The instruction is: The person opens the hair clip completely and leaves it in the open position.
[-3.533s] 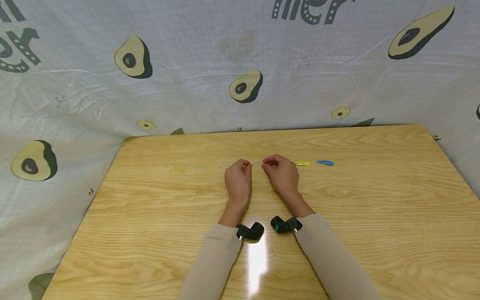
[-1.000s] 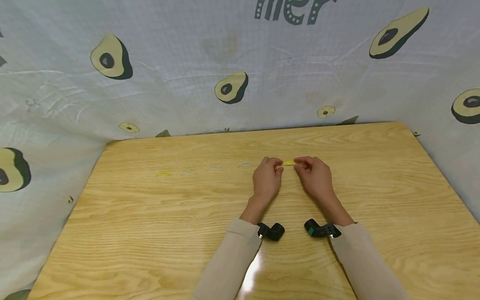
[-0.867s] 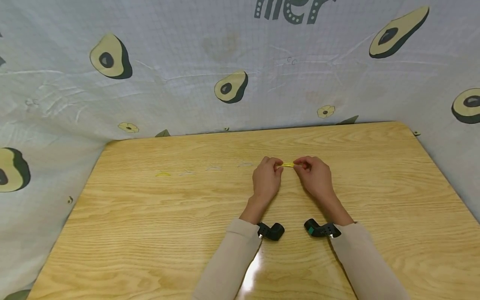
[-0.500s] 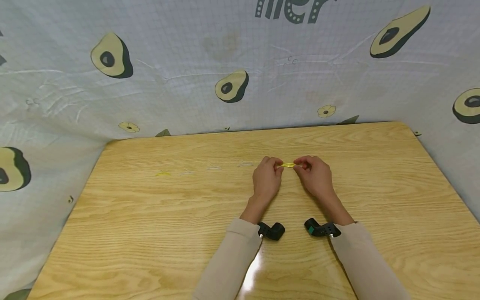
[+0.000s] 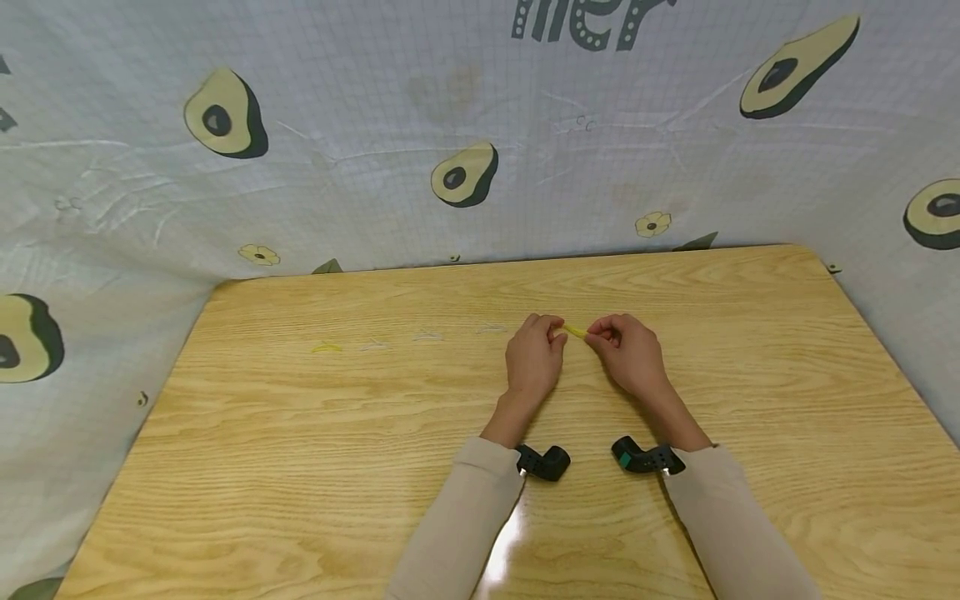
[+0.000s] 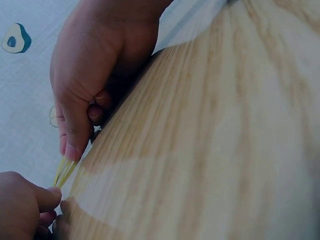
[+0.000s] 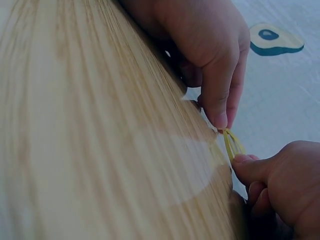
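A yellow snap hair clip [image 5: 575, 331] is held just above the far part of the table, its parts spread apart in the right wrist view. My left hand [image 5: 533, 357] pinches its left end between thumb and fingertips. My right hand [image 5: 632, 353] pinches the other end. Both hands appear in the left wrist view, with the left hand [image 6: 22, 205] at lower left and the right hand [image 6: 95, 65] above. To the left lie another yellow hair clip [image 5: 326, 347] and pale hair clips [image 5: 491, 327] [image 5: 427, 336] [image 5: 375, 344].
The wooden table [image 5: 300, 450] ends at the back against a pale sheet [image 5: 360, 108] with avocado prints. A black camera [image 5: 543, 463] is strapped at the left wrist and another black camera [image 5: 648, 457] at the right.
Both hands have moved right from a pale clip to the yellow clip. Within the last half second the yellow clip has tilted, right end lower. The blue clip seen earlier is out of sight.
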### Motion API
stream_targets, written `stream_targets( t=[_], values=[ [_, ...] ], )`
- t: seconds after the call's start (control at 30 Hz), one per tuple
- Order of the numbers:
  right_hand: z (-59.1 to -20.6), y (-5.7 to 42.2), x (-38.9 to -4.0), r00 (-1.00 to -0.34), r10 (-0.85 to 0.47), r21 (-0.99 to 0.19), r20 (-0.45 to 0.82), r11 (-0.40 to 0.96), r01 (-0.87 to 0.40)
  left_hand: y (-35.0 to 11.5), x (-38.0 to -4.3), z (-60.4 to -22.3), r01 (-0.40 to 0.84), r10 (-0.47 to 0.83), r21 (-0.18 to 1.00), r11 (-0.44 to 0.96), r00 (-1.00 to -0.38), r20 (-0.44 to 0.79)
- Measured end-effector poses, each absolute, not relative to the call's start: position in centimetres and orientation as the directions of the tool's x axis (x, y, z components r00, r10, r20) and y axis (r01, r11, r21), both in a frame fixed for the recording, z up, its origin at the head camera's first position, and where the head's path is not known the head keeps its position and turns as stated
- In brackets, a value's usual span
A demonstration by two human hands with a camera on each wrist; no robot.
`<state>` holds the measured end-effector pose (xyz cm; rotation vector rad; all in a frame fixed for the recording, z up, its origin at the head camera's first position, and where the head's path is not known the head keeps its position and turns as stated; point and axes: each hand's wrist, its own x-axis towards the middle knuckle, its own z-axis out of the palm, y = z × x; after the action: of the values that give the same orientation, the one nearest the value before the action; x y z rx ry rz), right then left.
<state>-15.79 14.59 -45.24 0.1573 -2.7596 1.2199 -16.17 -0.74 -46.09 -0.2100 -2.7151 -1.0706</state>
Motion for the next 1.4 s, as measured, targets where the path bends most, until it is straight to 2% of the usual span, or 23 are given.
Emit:
stream_targets(
  t=[0.33, 0.6, 0.83, 1.17, 1.4],
  values=[
    [-44.7, 14.5, -15.3, -0.985, -0.098, -0.752, 0.143, 0.636, -0.172, -0.8, -15.9, -45.9, 0.197, -0.035, 0.767, 0.611, -0.961, 0.275],
    [-44.3, 13.5, -14.2, -0.982, -0.137, -0.852, 0.129, 0.492, -0.181, -1.6, -15.0, -46.0, 0.271, -0.076, 0.805, 0.527, -0.929, 0.363],
    [-43.9, 12.4, -12.9, -0.985, -0.131, -0.894, 0.109, 0.420, -0.155, -3.0, -13.2, -45.7, 0.289, -0.093, 0.802, 0.523, -0.916, 0.390],
    [-43.0, 12.1, -11.1, -0.989, -0.138, -0.909, 0.060, 0.402, -0.111, -4.8, -10.3, -45.1, 0.356, -0.006, 0.789, 0.501, -0.910, 0.415],
    [-42.3, 11.8, -9.2, -0.971, -0.229, -0.965, -0.065, 0.261, 0.003, -7.5, -8.4, -44.3, 0.373, 0.137, 0.808, 0.456, -0.927, 0.350]
  ],
)
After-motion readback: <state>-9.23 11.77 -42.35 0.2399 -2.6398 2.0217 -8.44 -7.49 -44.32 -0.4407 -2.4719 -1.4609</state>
